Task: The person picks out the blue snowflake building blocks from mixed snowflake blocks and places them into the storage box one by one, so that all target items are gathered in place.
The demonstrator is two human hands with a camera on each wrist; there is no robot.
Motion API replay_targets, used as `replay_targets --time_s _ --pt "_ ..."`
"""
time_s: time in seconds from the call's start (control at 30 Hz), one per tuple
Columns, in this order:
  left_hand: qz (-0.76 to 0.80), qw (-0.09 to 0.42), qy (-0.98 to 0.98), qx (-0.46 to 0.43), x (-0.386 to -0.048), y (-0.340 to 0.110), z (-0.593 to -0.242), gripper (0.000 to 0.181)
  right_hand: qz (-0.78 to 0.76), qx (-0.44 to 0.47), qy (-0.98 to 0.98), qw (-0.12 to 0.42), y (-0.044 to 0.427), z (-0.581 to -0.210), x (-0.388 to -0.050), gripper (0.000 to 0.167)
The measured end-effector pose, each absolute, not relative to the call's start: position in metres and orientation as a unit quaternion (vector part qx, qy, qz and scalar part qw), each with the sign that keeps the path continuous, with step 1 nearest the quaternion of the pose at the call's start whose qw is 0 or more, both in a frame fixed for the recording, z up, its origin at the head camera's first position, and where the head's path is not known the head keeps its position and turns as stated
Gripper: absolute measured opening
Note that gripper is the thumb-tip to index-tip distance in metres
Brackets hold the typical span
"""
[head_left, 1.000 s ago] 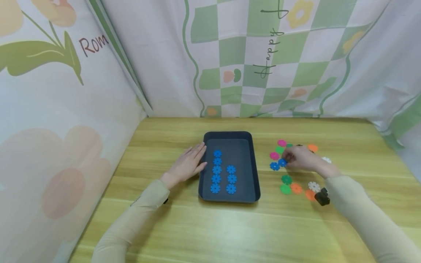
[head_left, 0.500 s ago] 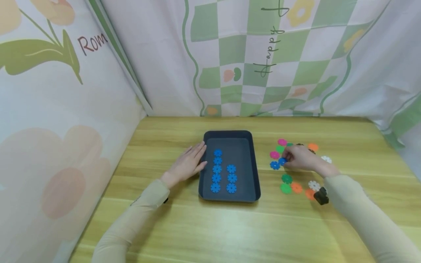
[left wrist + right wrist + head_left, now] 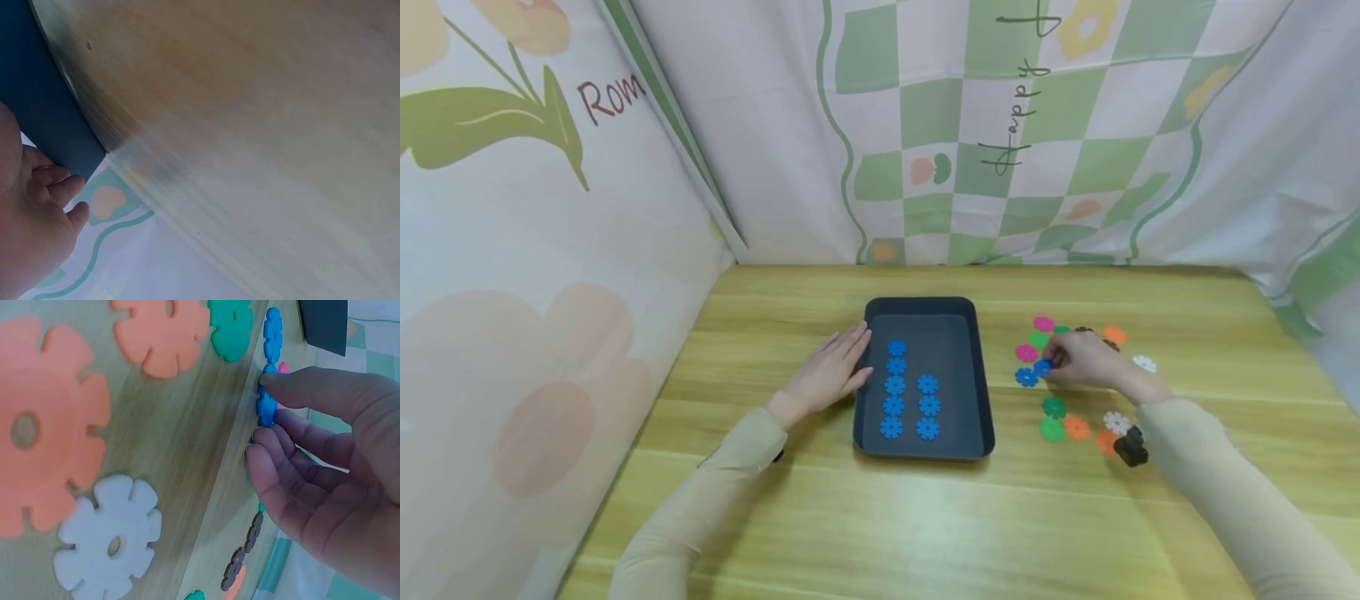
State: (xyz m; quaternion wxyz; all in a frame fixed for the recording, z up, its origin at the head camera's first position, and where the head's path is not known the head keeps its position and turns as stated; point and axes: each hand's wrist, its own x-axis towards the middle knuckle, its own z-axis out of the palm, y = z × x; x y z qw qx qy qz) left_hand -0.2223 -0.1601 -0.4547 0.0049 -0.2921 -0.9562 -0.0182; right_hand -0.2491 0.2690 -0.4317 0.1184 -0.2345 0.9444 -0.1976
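My left hand [image 3: 829,371] lies with straight fingers against the left rim of a dark rectangular tray [image 3: 955,350]. In the left wrist view its fingers [image 3: 65,187] are beside the tray wall [image 3: 47,106]. Inside the tray, blue notched snowflake discs [image 3: 894,385] form a longer left column and a shorter right column [image 3: 928,406]. To the right of the tray, my right hand [image 3: 1086,360] pinches a blue snowflake disc [image 3: 1042,367] between thumb and fingers, low over the table. Another blue disc [image 3: 1027,377] lies right beside it. The right wrist view shows the thumb on the pinched disc [image 3: 267,400].
Around my right hand lie pink [image 3: 1026,353], green [image 3: 1054,407], orange [image 3: 1077,427], white [image 3: 1145,363] and brown snowflake discs [image 3: 233,569]. My right forearm partly covers some of them. A patterned curtain [image 3: 928,233] hangs along the table's back edge.
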Motion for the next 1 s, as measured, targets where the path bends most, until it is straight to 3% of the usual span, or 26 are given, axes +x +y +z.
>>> replay_targets --time_s 0.57,1.0 --pt "-0.017 -0.009 -0.958 -0.287 -0.221 -0.1591 -0.452 0.066 -0.211 -0.219 0.941 0.149 0.2675 -0.4285 -0.2491 0.03" --pt "-0.018 0.005 -0.955 -0.296 -0.2208 -0.1596 -0.4516 0.066 -0.215 -0.227 0.94 0.137 0.2684 -0.4276 -0.245 0.028"
